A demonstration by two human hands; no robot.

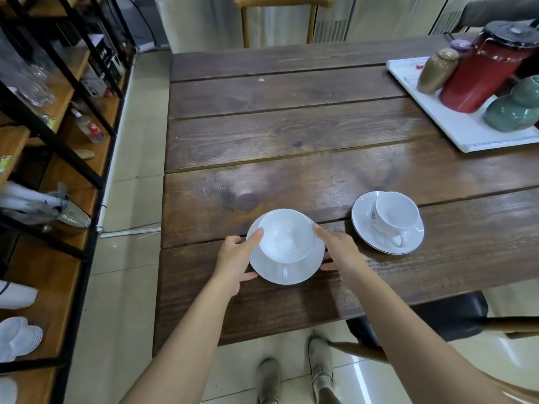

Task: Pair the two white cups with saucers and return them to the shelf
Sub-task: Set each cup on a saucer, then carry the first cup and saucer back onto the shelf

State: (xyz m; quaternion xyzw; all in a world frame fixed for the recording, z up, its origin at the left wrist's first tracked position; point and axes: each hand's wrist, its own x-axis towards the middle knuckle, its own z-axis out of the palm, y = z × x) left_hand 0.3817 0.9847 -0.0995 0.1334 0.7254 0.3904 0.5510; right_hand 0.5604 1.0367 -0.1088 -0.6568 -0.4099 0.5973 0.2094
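Note:
A white cup [287,236] sits on a white saucer [303,271] near the front edge of the dark wooden table [291,135]. My left hand [237,258] grips the saucer's left rim, with a finger against the cup. My right hand [339,249] holds the saucer's right rim, its index finger touching the cup. To the right, a second white cup [395,212] with a small logo stands on its own dark-rimmed saucer [367,237], untouched. The shelf [58,182], wooden boards in a black frame, stands to the left of the table.
A white tray [455,123] at the table's far right carries a red jug [484,74], a tan jar and a green pot. The shelf holds glassware, a bottle and white dishes [17,336]. A chair stands at the far end, a dark stool [449,316] under the near right edge.

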